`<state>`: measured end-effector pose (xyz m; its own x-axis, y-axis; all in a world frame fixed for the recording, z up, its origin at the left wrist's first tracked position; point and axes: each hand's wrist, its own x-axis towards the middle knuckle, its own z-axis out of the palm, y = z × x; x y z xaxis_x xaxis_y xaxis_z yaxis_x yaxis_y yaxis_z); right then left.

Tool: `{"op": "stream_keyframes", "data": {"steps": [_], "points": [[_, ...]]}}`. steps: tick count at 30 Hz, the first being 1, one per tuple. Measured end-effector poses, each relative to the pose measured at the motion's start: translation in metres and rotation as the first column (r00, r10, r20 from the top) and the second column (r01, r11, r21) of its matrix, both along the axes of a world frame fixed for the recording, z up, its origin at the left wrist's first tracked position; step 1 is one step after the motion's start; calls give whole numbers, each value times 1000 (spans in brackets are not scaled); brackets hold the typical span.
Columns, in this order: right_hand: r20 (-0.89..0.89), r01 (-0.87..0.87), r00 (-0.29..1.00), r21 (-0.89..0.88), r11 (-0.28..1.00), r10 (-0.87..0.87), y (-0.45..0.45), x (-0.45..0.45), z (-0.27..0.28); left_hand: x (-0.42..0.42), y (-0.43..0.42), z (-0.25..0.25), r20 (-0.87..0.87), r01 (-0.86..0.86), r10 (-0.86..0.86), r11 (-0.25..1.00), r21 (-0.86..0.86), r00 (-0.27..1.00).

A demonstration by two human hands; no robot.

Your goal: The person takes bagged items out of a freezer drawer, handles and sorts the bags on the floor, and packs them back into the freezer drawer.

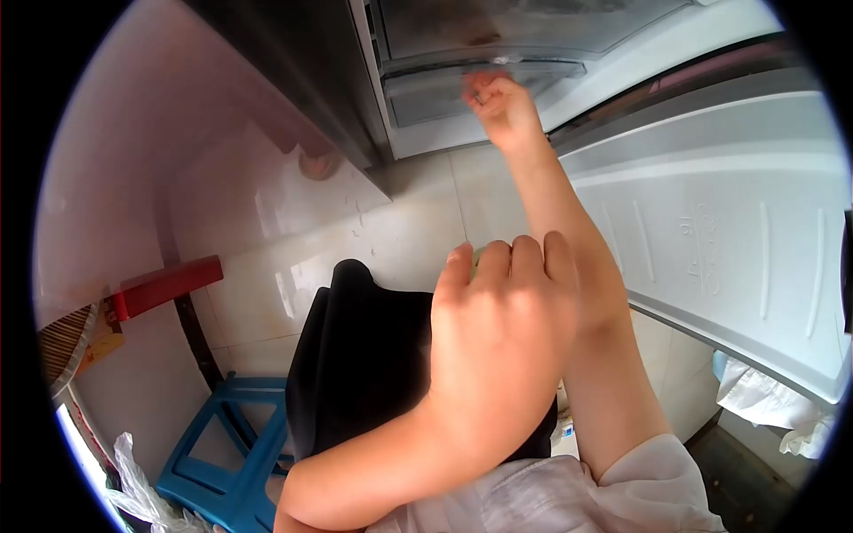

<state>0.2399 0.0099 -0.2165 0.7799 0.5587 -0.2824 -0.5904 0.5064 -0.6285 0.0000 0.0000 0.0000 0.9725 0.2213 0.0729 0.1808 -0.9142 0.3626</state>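
My left hand [502, 329] is in the foreground, its back toward me and its fingers curled over a small, pale green thing [477, 263]. Only a sliver of that thing shows between thumb and fingers, so its kind is hidden. Farther off, my right hand [504, 105] reaches into the open fridge or freezer at its lower drawers. The fingers look bent and blurred in front of the lower drawer [426, 99], near the rail below the upper drawer [533, 27]. Whether they grip an edge I cannot tell.
The appliance's open white door [737, 231] stands along the right. At the lower left is a blue plastic stool [209, 444], with a clear plastic bag [147, 489] beside it. A red object [169, 286] sticks out at the left. Pale tiles [400, 231] cover the floor.
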Motion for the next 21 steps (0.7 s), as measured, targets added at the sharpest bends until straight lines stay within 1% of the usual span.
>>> {"op": "stream_keyframes", "data": {"steps": [2,5,8,11,12,15,18,21], "points": [[-47,1,999,-14,1000,-2,-5,-8,-5,2,2,-7,27,-5,5,1000,-1,1000],[-85,27,996,-117,993,-37,-43,-43,26,1,-8,-8,125,-33,35,999,-13,992],[-76,-29,997,-92,995,22,-72,-66,23,0,-7,1,-10,15,-15,1000,1,1000],[-82,-25,997,-157,987,12,-91,-88,32,0,-12,-2,44,24,-24,1000,4,999],[-89,-16,996,-214,977,-3,-96,-96,34,1,-13,-2,44,29,-29,1000,0,999],[-93,14,995,-234,972,-37,-92,-117,49,7,-16,-2,41,39,-39,999,15,998],[-92,-23,996,-281,959,-3,-99,-110,46,9,-17,-1,56,36,-35,999,-10,998],[-18,74,995,-514,855,-97,-123,-109,51,9,-20,0,83,29,-26,999,-30,996]]}}
